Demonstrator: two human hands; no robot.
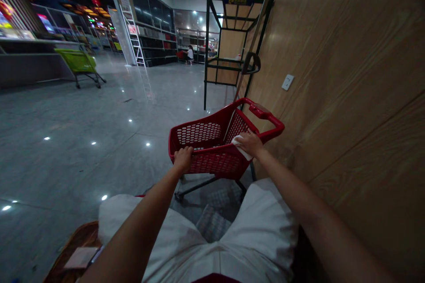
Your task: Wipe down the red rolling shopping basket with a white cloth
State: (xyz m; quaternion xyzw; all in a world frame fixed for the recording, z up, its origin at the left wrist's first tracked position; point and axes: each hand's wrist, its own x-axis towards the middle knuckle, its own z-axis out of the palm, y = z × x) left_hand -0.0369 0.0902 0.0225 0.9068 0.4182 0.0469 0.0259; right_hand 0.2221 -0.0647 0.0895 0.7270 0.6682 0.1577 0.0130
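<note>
In front of my knees stands a red plastic shopping cart (pixel 199 132) with a perforated basket and a dark wheeled frame. My left hand (pixel 183 159) grips the near rim of the basket, fingers curled over the edge. Toward the handle end, my right hand (pixel 249 142) is closed on a white cloth (pixel 243 148) and presses it against the basket's rim. The cart's red handle (pixel 265 117) rises just beyond my right hand, near the wall. My right fingertips are partly hidden by the rim and cloth.
A wood-panelled wall (pixel 348 75) with a socket (pixel 287 82) runs close along my right. Behind the cart stands a dark metal rack (pixel 212 53). A green cart (pixel 78 60), a ladder (pixel 134 40) and a crouching person (pixel 190 54) are farther off. At lower left is a brown wooden surface (pixel 71 245).
</note>
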